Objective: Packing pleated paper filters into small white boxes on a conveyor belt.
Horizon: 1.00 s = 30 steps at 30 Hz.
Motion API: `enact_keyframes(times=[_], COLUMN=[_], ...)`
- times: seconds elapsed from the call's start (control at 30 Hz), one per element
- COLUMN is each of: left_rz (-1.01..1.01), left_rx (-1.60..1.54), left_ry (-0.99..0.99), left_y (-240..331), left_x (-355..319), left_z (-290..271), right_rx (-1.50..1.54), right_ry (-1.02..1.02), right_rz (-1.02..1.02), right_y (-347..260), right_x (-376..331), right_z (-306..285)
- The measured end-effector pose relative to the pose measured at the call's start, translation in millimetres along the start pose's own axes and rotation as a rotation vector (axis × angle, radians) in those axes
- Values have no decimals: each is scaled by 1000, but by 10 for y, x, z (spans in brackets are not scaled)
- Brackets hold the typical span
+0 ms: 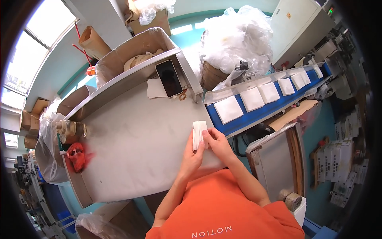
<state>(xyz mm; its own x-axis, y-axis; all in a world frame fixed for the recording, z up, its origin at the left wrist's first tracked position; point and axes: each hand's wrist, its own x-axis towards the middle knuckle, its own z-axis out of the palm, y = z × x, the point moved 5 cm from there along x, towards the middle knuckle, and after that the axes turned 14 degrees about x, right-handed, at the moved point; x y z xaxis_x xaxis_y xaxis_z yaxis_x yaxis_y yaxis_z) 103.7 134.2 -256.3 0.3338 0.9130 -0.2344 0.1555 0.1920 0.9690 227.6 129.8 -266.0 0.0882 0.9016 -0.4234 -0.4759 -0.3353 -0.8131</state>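
Observation:
Both hands grip a small stack of white folded paper napkins point(198, 131), held on edge above the right part of the grey metal table point(131, 135). My left hand point(193, 157) wraps the stack from the left and below, its thumb lying along the near side. My right hand point(219, 144) closes on the right side, with its thumb against the layers. To the right, a blue conveyor belt point(247, 114) carries several white square napkins; the nearest napkin point(229, 109) lies at the belt's table end.
A phone point(169, 78) lies over white paper point(156, 88) near the table's raised far edge. At the left end are a clear jar point(75, 129) and a red plastic bag point(76, 156). A large carton point(131, 55) and a bag-filled bin point(238, 38) stand beyond.

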Motion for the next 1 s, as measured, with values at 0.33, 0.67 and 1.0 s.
enact_keyframes(times=[0.33,0.67,1.0], left_rz=[5,49,877], left_rx=[144,271,1350], left_ry=[-13,91,-68], left_y=[-79,-47,-85], left_x=[-4,195,860], left_z=[60,-120,400], right_rx=[-137,346,122], right_ry=[69,243,262], right_rz=[-114,-62,-275], right_y=[47,244,-413], right_x=[33,207,-1026], right_z=[-49,-625,-318])
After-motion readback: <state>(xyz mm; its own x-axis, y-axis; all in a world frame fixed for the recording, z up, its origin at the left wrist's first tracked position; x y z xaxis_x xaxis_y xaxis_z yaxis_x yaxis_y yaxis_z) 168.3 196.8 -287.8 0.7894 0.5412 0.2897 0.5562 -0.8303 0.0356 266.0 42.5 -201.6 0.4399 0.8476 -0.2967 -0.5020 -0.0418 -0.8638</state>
